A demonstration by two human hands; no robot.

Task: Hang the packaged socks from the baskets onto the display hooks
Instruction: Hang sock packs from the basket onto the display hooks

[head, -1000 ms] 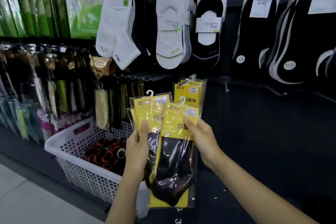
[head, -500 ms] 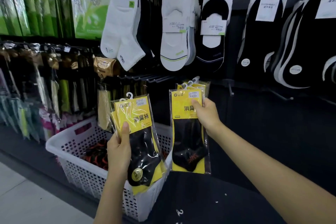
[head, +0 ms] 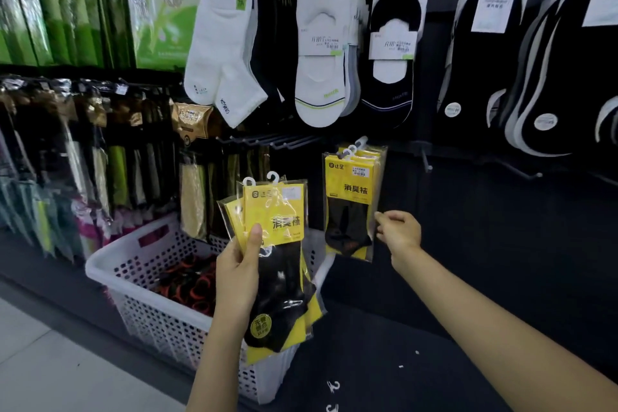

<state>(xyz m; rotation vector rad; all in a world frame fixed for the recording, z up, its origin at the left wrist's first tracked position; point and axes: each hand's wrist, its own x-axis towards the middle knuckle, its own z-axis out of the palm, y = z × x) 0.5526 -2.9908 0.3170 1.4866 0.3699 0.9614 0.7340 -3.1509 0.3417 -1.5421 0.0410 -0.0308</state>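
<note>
1. Packaged socks (head: 274, 211), a small bundle of clear packs with yellow cards and white hanger loops on top, stand upright at about 7 o'clock from the middle of the head view, in front of the basket's far corner.
2. The left hand (head: 239, 264) grips the bundle from its 8 o'clock side, with the thumb pressed flat on the front card and the fingers wrapped behind.
3. Hung packs (head: 351, 197) of the same kind hang one behind another on a display hook (head: 359, 141), at 1 o'clock from the bundle and apart from it.
4. The right hand (head: 399, 232) is at 4 o'clock from the hung packs. Its fingers are curled, with the tips at the front pack's right edge. I cannot tell whether they pinch that edge or only touch it.
5. A row of dark wire hooks (head: 287, 141) juts out at 12 o'clock above the bundle.
6. A white perforated basket (head: 133, 288) sits low at 8 o'clock and holds red-and-black rolled goods (head: 190, 284), too blurred to name.
7. At 12 o'clock on the wall hang white ankle socks (head: 220, 43), white no-show socks (head: 321, 53) and black no-show socks (head: 391, 53).
</note>
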